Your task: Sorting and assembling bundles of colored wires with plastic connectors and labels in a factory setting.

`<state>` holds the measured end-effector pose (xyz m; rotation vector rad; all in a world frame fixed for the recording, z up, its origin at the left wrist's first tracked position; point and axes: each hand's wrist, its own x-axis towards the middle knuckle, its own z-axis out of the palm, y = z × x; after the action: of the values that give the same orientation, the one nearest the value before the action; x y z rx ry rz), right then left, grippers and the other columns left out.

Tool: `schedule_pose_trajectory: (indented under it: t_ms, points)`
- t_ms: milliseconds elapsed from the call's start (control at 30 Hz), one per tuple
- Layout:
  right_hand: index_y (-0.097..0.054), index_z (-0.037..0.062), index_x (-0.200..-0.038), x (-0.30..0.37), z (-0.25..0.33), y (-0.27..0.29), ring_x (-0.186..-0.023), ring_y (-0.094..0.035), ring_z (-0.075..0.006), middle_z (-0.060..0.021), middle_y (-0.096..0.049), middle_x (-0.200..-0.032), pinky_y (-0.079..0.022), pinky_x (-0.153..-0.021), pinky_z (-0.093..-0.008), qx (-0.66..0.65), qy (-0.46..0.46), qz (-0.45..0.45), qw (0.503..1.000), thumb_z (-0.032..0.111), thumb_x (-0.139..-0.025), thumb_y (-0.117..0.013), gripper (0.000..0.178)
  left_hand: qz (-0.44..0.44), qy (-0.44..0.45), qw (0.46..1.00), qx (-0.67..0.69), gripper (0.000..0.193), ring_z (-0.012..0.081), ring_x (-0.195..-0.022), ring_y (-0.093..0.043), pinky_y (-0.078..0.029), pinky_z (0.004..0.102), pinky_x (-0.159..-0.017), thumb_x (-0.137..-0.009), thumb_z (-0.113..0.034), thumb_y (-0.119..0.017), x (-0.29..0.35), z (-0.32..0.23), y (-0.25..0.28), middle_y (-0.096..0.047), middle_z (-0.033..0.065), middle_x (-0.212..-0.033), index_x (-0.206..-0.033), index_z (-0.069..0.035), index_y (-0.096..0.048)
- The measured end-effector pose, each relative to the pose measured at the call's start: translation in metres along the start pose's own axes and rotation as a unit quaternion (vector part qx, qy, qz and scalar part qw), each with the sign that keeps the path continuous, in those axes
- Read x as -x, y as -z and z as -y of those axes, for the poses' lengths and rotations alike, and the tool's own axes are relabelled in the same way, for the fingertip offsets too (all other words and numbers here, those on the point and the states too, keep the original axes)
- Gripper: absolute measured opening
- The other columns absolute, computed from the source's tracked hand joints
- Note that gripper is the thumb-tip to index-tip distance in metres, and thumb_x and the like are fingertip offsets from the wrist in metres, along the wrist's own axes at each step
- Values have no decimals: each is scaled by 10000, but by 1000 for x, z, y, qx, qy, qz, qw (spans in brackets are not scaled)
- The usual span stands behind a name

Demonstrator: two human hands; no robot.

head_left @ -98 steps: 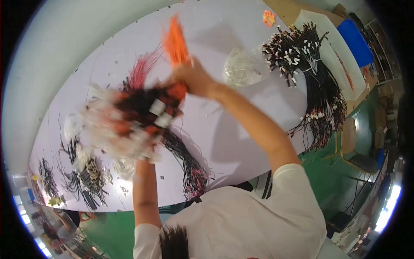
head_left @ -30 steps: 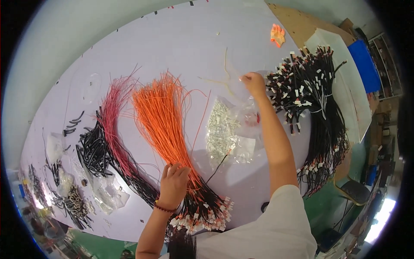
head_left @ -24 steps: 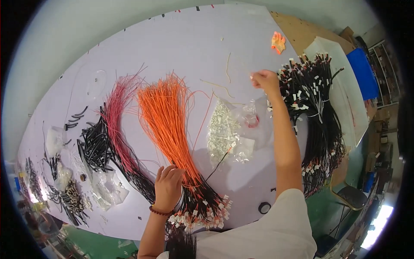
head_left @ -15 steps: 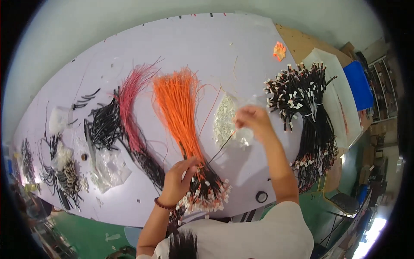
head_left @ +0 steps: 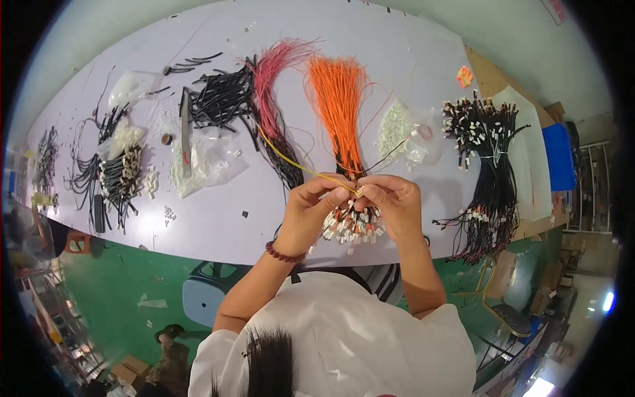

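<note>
My left hand (head_left: 312,213) and my right hand (head_left: 391,204) meet over the near edge of the pale table (head_left: 198,218), fingertips pinched together. Between them runs a thin yellow wire (head_left: 291,163) that stretches away up and to the left; both hands grip its near end. Right below the fingers lies the connector end (head_left: 352,227) of a bundle of orange wires (head_left: 338,99), which fans out toward the far side. A bundle of pink and black wires (head_left: 274,86) lies just left of it. What the right fingertips hold besides the wire is too small to tell.
A large black wire harness bundle with white connectors (head_left: 486,159) lies at the right. Clear bags of small white parts (head_left: 405,132) sit beyond my hands, another bag (head_left: 202,162) at left. More black wire bundles (head_left: 119,172) crowd the left end. A blue box (head_left: 561,155) stands far right.
My right hand came back from the bags at the right to meet my left hand at the orange bundle's connector end. A yellow wire is now held between them.
</note>
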<state>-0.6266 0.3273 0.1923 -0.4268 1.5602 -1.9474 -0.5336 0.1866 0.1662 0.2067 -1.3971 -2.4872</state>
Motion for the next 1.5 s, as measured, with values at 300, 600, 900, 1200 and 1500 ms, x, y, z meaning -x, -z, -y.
schedule_pose_trajectory:
  t_ms: [300, 600, 900, 1200, 1500]
  points:
    - [-628, -61, -943, 44, 8, -54, -707, -650, -164, -112, -649, -820, -529, -649, -246, 33, 64, 15, 997, -16, -810, -632, 141, -23, -26, 998, 43, 151, 125, -788, -594, -494, 257, -726, -932, -139, -516, 49, -36, 3, -580, 54, -945, -989, 0, -540]
    - [-608, -60, -938, 62, 11, -52, -792, -631, -162, -129, -624, -910, -521, -664, -252, 16, 128, -22, 991, -107, -775, -604, 170, -10, -133, 989, -58, 115, 127, -862, -563, -483, 245, -739, -908, -64, -529, 51, -33, -16, -576, 57, -930, -1000, 3, -552]
    - [-606, -38, -921, 54, 11, -28, -781, -593, -142, -147, -599, -919, -498, -628, -239, 155, 366, 5, 918, -162, -730, -605, 227, 29, -172, 980, -99, 162, 131, -878, -550, -464, 245, -754, -886, -12, -536, 47, -37, -28, -553, 65, -989, -1046, 7, -548]
    - [-622, 7, -869, 47, 15, -37, -731, -606, -162, -134, -621, -893, -485, -618, -245, 214, 397, -35, 892, -158, -681, -655, 252, 27, 12, 998, -53, 319, 118, -808, -578, -486, 249, -733, -937, -180, -509, 49, -49, -24, -577, 52, -937, -1181, 25, -514]
    - [-642, 9, -858, 44, 18, -33, -776, -618, -196, -103, -639, -870, -491, -686, -277, 369, 438, -131, 809, -128, -675, -675, 231, 108, 187, 972, 96, 461, 81, -536, -498, -408, 194, -486, -962, -334, -423, 40, -52, -12, -599, 62, -723, -1201, 52, -506]
